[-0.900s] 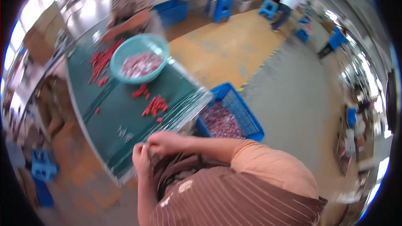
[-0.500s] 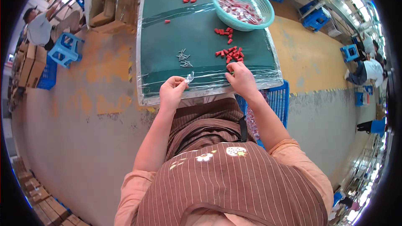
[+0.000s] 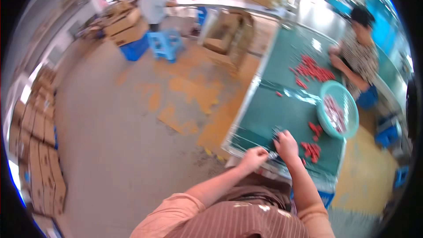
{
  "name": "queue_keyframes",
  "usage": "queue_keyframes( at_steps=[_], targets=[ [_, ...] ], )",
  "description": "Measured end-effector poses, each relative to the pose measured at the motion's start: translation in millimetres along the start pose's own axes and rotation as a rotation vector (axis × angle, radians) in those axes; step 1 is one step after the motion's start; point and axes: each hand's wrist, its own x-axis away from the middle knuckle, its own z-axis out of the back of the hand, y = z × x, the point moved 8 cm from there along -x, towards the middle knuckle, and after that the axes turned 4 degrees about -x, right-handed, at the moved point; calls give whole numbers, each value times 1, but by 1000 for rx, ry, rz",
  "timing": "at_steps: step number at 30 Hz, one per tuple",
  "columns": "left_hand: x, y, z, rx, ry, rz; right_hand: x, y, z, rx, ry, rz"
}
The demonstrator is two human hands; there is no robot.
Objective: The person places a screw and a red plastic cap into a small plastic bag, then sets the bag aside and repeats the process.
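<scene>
Near the table's front edge, my left hand [image 3: 254, 158] pinches a small clear plastic bag [image 3: 272, 154]. My right hand [image 3: 287, 145] is just right of it, with fingers curled down at a small pile of thin grey screw-like pieces [image 3: 277, 131]. Blur and the hand itself hide whether a piece is between those fingertips. To the right of my right hand lie short red cylinders in one cluster [image 3: 312, 151], and a smaller red cluster [image 3: 315, 130] lies farther back.
A turquoise basket [image 3: 323, 119] of bagged red pieces stands at the table's right edge. A larger red heap [image 3: 310, 69] lies farther up the green table [image 3: 260, 121]. A co-worker [image 3: 363, 48] sits at the right side; another person [image 3: 152, 6] is at the back left, near a blue stool [image 3: 163, 44].
The view has swung left, bringing the co-worker into sight. My right hand has moved from near the red pieces to the grey pile. My left hand still holds the bag.
</scene>
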Motion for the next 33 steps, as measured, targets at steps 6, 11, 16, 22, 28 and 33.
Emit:
queue_keyframes(
  at_steps=[6,11,16,22,28,33],
  targets=[
    [14,-21,-15,162,63,6,11,13,-9,124,-77,22],
    [7,3,6,67,99,-36,-8,29,2,-62,38,15],
    [-3,18,16,59,58,-48,-12,72,-9,-956,-15,-385],
    [-22,18,-1,21,-21,34,21,66,-1,-1468,-90,-633],
    [-27,50,-7,-193,87,-64,35,45,35,-1302,-40,-427],
    [-32,61,-24,-271,11,-52,41,23,50,-990,111,-183]
  ],
)
